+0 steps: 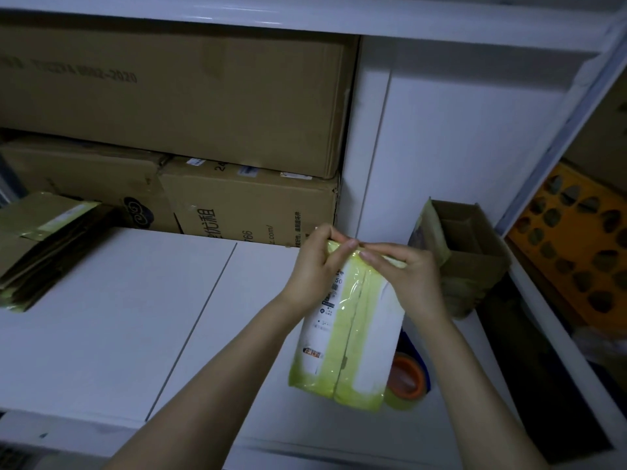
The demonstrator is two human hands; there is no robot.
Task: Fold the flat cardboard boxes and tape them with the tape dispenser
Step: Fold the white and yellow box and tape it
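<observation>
I hold a small folded box (349,337), white with yellow-green tape bands along its seam, upright above the white shelf (118,317). My left hand (314,266) grips its top left corner. My right hand (403,276) presses fingers on the top edge, where the tape bends over. The tape dispenser (409,374), with an orange core and a yellowish roll, lies on the shelf behind the box, partly hidden. A stack of flat cardboard boxes (40,245) lies at the left edge of the shelf.
Large brown cartons (190,106) are stacked at the back of the shelf. An open taped box (468,252) stands to the right by the white wall panel (458,147). An orange perforated sheet (573,245) leans beyond the shelf post at far right.
</observation>
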